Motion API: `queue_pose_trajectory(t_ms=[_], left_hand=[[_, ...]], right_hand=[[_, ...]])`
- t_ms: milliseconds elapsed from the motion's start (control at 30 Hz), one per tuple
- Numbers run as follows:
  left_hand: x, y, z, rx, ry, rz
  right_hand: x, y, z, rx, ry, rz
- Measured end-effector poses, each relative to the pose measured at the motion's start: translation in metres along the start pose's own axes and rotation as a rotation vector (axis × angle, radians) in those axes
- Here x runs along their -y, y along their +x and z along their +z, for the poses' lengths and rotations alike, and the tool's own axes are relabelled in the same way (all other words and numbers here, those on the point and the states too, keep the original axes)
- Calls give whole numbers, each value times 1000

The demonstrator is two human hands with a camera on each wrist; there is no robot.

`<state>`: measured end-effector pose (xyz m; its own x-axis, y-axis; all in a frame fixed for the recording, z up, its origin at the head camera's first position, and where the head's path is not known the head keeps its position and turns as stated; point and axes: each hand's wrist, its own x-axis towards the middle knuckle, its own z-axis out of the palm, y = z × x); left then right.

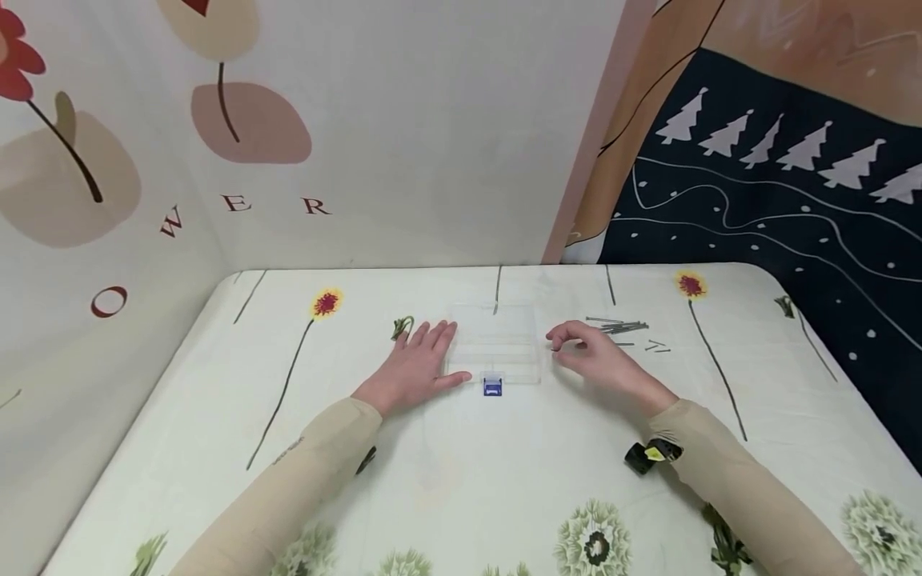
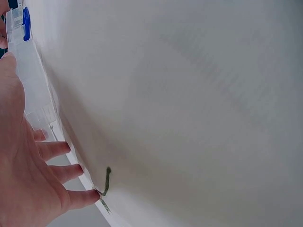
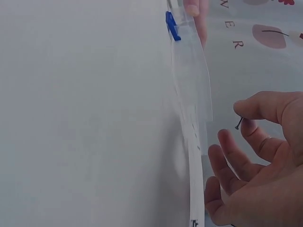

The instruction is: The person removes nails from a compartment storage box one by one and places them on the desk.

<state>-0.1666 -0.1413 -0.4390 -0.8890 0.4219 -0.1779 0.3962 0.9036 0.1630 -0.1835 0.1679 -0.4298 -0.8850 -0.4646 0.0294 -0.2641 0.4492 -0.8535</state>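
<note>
A clear plastic box (image 1: 493,349) with divided compartments lies on the table, its blue latch (image 1: 493,387) at the near side. My left hand (image 1: 416,370) rests at the box's left side, fingers straight and spread, thumb near the front left corner. In the left wrist view its fingers (image 2: 59,149) are stretched out past the box (image 2: 33,78). Just right of the box, my right hand (image 1: 592,352) pinches a small nail (image 3: 238,124) between thumb and forefinger. The nail's head points downward in the right wrist view, and the other fingers are loosely bent.
Beyond the right hand lies a bundle of long dark nails (image 1: 625,327). A few short nails (image 1: 657,346) are scattered beside it. A flower-printed white cloth (image 1: 432,496) covers the table, and a printed curtain (image 1: 432,160) hangs behind.
</note>
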Motion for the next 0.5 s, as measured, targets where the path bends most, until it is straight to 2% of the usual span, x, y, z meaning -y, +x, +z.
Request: queue_pose_trajectory(t_ms=[500], left_hand=[[-2,-3,0,2,0,-13]], right_hand=[[-21,-18,-27,-18,-53,-11]])
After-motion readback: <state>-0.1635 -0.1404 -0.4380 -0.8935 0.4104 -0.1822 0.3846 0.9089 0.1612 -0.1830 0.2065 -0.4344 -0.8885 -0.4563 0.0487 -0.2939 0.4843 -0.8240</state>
